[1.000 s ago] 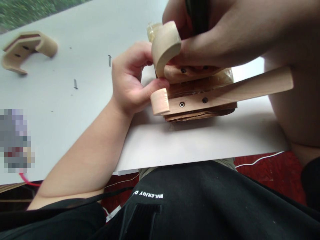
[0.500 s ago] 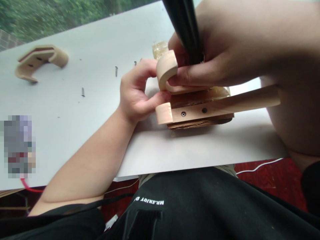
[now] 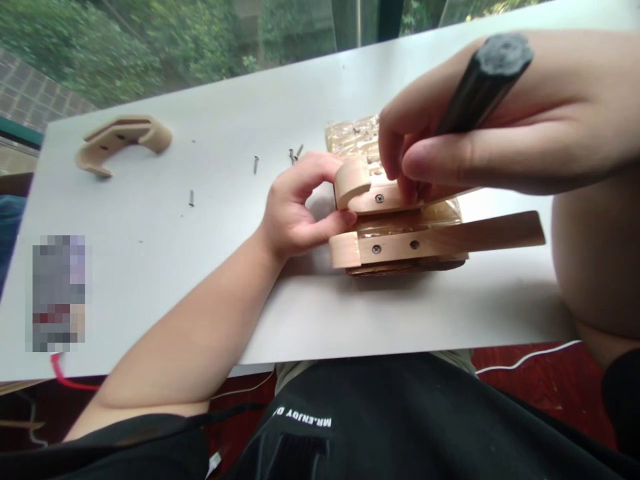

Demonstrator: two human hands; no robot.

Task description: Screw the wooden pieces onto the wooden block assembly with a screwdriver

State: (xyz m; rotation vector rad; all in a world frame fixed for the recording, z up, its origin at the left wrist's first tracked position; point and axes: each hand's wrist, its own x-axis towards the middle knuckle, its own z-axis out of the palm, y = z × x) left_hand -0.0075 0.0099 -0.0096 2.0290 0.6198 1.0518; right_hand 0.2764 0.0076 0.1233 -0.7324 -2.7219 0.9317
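My right hand [image 3: 450,140] is closed around the black handle of a screwdriver [image 3: 483,87]. Its fingers sit over a wooden hook [image 3: 353,179] with a curled end, hiding the tool's tip. A cross-head screw [image 3: 379,199] shows in this hook, left of the fingertips. My left hand [image 3: 305,207] grips the hook's curled end between thumb and forefinger. Closer to me lies another wooden hook [image 3: 445,237] with two screws in it. Both lie over a block wrapped in clear tape [image 3: 350,137], with brown layers at its near edge.
A third wooden hook [image 3: 125,140] rests at the left of the white table [image 3: 210,280]. Loose screws [image 3: 256,165] lie between it and my left hand. A blurred-out object [image 3: 59,293] with a red cord is at the near left. A window [image 3: 200,40] borders the far edge.
The view has shifted, so the table sits lower and further right. The screwdriver handle now leans toward me and to the right, and my right hand has moved back, uncovering a screw.
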